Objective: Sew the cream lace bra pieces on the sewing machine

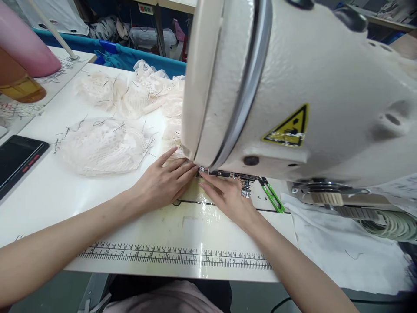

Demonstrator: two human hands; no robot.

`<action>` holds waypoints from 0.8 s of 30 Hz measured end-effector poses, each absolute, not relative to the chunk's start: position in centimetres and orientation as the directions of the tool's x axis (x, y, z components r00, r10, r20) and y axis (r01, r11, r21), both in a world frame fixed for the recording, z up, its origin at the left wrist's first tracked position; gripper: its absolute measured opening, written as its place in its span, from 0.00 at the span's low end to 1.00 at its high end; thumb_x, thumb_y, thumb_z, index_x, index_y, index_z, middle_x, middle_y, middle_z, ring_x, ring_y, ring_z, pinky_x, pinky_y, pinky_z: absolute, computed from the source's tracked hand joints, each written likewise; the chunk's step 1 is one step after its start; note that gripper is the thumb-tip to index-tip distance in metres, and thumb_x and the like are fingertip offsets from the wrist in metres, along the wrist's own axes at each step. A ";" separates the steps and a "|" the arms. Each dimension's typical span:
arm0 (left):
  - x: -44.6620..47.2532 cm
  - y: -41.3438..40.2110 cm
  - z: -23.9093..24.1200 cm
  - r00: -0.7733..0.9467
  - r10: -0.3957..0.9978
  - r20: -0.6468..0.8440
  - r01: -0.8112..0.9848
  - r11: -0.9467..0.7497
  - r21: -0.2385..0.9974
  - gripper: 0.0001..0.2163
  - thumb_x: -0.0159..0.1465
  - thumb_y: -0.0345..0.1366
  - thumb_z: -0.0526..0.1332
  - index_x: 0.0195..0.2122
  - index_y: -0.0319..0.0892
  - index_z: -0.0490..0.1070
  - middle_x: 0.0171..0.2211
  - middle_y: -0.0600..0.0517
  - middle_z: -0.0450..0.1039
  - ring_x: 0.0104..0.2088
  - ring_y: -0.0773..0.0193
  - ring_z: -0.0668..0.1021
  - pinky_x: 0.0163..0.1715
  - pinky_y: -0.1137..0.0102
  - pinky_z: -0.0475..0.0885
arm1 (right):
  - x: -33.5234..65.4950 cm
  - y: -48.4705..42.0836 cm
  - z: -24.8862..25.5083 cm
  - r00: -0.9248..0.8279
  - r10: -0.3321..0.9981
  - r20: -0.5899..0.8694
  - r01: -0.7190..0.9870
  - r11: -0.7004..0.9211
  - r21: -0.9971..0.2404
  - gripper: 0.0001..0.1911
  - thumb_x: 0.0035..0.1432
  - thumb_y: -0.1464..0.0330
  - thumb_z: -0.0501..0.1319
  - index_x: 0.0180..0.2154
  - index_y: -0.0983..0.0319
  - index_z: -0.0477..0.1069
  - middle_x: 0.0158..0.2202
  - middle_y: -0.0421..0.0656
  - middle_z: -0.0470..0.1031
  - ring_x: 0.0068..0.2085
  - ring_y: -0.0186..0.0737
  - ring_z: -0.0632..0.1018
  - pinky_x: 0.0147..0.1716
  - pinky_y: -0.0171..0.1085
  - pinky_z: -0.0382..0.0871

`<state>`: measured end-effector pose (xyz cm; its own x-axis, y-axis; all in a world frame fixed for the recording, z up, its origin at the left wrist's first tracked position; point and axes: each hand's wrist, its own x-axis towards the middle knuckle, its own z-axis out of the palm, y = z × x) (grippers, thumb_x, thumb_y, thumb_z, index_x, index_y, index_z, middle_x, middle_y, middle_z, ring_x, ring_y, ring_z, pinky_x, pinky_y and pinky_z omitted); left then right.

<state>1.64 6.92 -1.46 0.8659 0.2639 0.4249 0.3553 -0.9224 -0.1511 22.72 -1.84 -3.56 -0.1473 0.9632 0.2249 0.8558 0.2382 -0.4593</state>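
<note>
Two hands (159,182) (230,195) | beside sewing machine head (224,87) | lace piece (104,145) at left

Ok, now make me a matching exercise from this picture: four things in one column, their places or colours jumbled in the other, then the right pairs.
Things
1. Left hand
2. Warning sticker
3. Snips
4. Ruler scale

Places and colours
A. Printed along the near edge of the table
B. Green, to the right of the right hand
C. Back upward, just left of the other hand
D. Yellow and black, on the side of the sewing machine

Right pairs
1-C
2-D
3-B
4-A
</note>
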 end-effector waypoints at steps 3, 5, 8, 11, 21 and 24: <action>1.6 6.9 -1.6 0.864 0.276 0.421 0.357 -0.926 -0.126 0.13 0.69 0.30 0.52 0.50 0.36 0.73 0.49 0.44 0.78 0.50 0.53 0.79 0.59 0.50 0.68 | 22.6 -2.0 -3.4 -0.128 0.971 0.202 0.876 0.206 -0.436 0.19 0.68 0.55 0.54 0.54 0.53 0.73 0.36 0.43 0.81 0.39 0.42 0.81 0.39 0.41 0.74; 1.6 6.9 -1.7 0.862 0.287 0.418 0.364 -0.924 -0.116 0.13 0.69 0.30 0.52 0.50 0.35 0.72 0.50 0.43 0.77 0.50 0.52 0.79 0.59 0.48 0.68 | 22.6 -2.0 -3.3 -0.123 0.974 0.191 0.895 0.192 -0.403 0.19 0.68 0.54 0.54 0.55 0.52 0.73 0.35 0.42 0.81 0.38 0.43 0.80 0.37 0.41 0.73; 1.7 6.9 -1.8 0.859 0.306 0.411 0.381 -0.918 -0.113 0.14 0.70 0.31 0.52 0.51 0.34 0.72 0.49 0.42 0.77 0.50 0.51 0.79 0.59 0.48 0.68 | 22.5 -2.0 -3.4 -0.137 0.971 0.198 0.916 0.200 -0.348 0.20 0.69 0.54 0.53 0.55 0.52 0.72 0.34 0.41 0.81 0.39 0.43 0.80 0.37 0.40 0.71; 1.7 6.8 -1.8 0.857 0.323 0.401 0.394 -0.913 -0.108 0.15 0.70 0.32 0.50 0.52 0.33 0.71 0.50 0.41 0.77 0.51 0.50 0.79 0.59 0.48 0.68 | 22.5 -1.8 -3.7 -0.169 0.960 0.225 0.912 0.239 -0.333 0.19 0.70 0.56 0.52 0.56 0.54 0.71 0.32 0.41 0.80 0.36 0.42 0.80 0.39 0.40 0.70; 1.7 6.7 -2.1 0.859 0.390 0.331 0.430 -0.901 -0.056 0.15 0.69 0.33 0.51 0.54 0.38 0.71 0.50 0.43 0.77 0.56 0.51 0.75 0.61 0.49 0.64 | 23.0 -1.6 -3.1 -0.151 0.926 0.346 0.931 0.251 -0.265 0.15 0.69 0.60 0.55 0.48 0.58 0.76 0.34 0.44 0.81 0.33 0.41 0.80 0.36 0.39 0.72; 1.7 6.3 -2.0 0.862 0.388 0.327 0.445 -0.887 -0.120 0.15 0.70 0.33 0.51 0.52 0.37 0.72 0.49 0.44 0.78 0.56 0.52 0.75 0.59 0.53 0.65 | 23.2 -1.5 -2.7 -0.067 0.920 0.386 0.894 0.227 -0.385 0.14 0.68 0.60 0.54 0.45 0.57 0.77 0.34 0.45 0.81 0.35 0.44 0.80 0.37 0.42 0.74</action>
<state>1.66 6.33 -1.99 0.8616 0.3878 0.3274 0.4450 -0.8875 -0.1199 23.19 -1.46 -2.69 -0.0670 0.9200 0.3862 0.8944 0.2270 -0.3854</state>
